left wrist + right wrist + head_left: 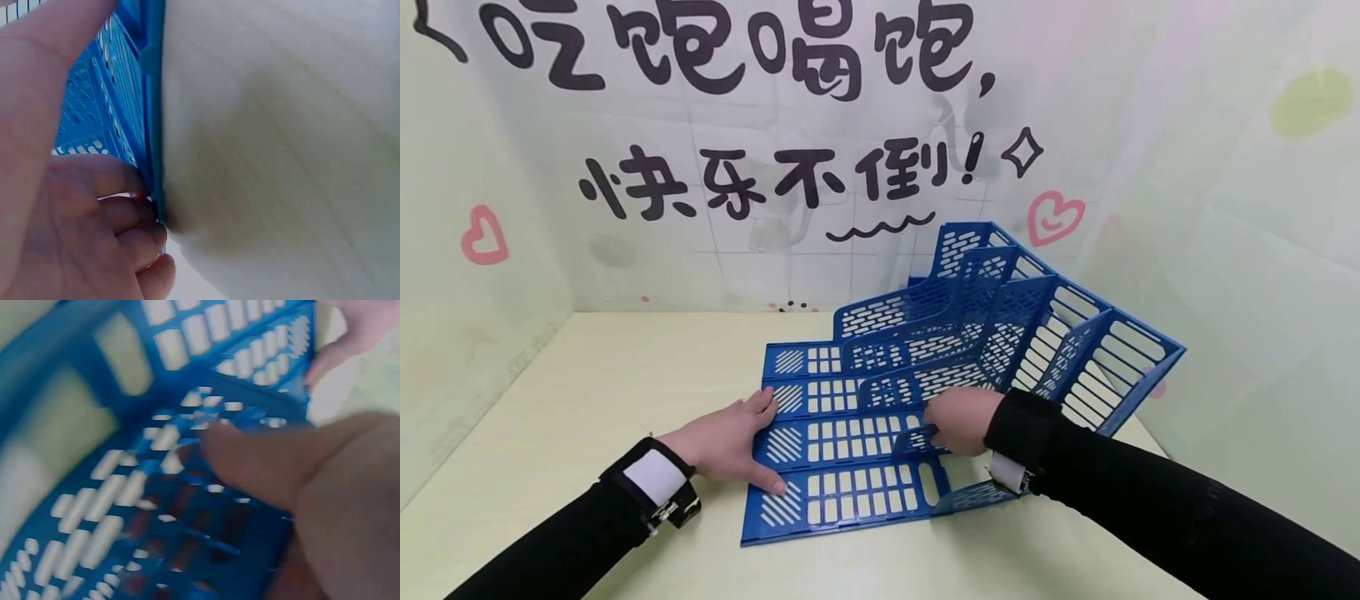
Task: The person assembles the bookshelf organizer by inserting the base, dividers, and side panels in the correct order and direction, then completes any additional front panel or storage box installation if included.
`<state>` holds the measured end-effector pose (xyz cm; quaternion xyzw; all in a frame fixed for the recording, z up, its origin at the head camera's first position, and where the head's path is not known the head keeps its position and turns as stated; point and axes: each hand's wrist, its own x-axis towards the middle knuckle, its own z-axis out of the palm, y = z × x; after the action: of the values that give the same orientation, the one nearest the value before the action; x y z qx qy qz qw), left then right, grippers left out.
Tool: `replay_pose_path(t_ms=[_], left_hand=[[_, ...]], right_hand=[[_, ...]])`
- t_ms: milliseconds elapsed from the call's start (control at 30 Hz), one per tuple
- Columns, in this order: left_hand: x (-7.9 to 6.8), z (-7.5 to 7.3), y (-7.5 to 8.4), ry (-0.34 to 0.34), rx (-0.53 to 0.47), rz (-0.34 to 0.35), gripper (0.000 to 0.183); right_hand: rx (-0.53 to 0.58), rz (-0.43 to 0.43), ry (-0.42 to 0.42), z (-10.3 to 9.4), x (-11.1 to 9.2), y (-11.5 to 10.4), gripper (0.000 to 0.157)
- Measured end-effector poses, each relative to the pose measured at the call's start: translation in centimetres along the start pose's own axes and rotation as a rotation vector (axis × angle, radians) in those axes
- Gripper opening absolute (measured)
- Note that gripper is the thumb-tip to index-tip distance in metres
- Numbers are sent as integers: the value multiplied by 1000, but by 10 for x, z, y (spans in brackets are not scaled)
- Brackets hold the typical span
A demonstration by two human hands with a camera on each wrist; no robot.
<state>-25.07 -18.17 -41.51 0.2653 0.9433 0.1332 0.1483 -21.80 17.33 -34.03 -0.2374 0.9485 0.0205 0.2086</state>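
Blue slotted rack (955, 308) lying on table (662, 367) | left hand (726, 437) spreading, right hand (962, 419) pinching divider (914, 442) | backdrop (760, 262) reading “吃饱喝饱, 快乐不倒!”

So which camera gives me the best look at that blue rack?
The head view: it shows nearly all of the blue rack clearly. The left wrist view catches only part of it, mostly its edge; the right wrist view gives a blurry close-up of some slotted sections.
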Motion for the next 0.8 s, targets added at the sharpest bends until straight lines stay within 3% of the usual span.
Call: replay_pose_path(t_ms=[167,533,700,800], left_hand=[[1,2,0,3,11,-29,136],[1,-4,8,-5,50,-36,134],[1,-7,9,-19,62,-44,134],[1,-6,9,-27,59,-45,135]], right_hand=[[-28,-10,37,4,9,-1,12],[-39,-75,153,-1,21,-40,11],[8,-97,106,-13,17,-46,22],[34,-134,200,-18,2,-55,35]])
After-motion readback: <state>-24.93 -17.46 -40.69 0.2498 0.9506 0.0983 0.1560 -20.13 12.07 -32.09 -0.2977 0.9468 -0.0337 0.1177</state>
